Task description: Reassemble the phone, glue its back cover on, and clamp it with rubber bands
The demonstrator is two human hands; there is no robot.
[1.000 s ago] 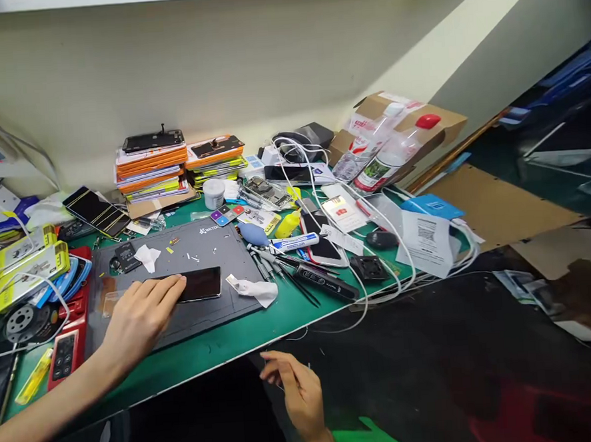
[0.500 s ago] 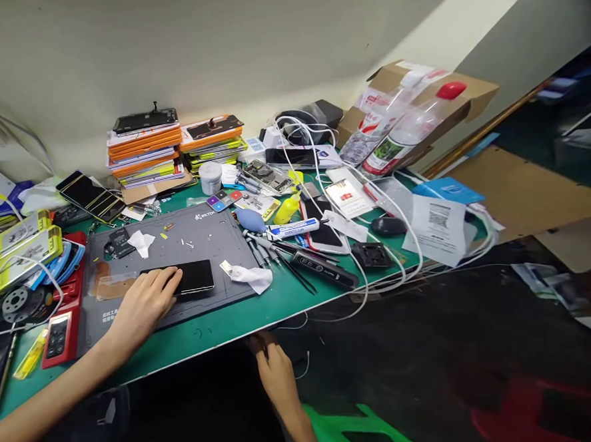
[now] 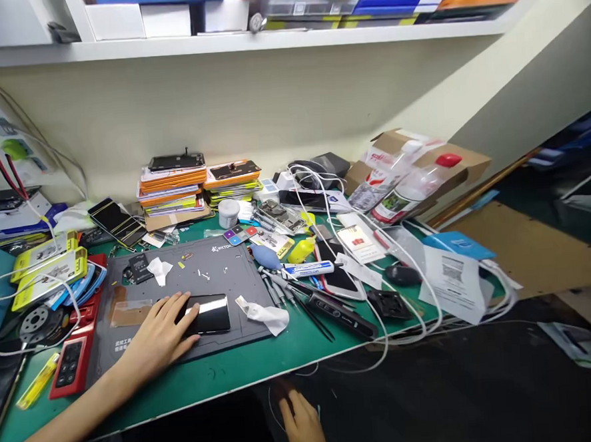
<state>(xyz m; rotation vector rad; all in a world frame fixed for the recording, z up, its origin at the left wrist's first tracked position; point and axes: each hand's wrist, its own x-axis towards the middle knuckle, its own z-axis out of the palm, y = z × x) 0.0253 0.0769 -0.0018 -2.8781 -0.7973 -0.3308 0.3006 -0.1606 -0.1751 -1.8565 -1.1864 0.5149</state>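
Left hand [image 3: 167,332] kinda rested on the phone [image 3: 214,313], fingers loosely spread; right hand [image 3: 304,422] hung half-curled past the desk [image 3: 244,369], hold unclear.

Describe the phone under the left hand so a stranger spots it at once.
Start at the green table and find the grey mat on it. Near the mat's front edge, the left hand covers the left end of the phone. Unlike the crumpled tissue to its right, it is flat, black and glossy, with a bright glare.
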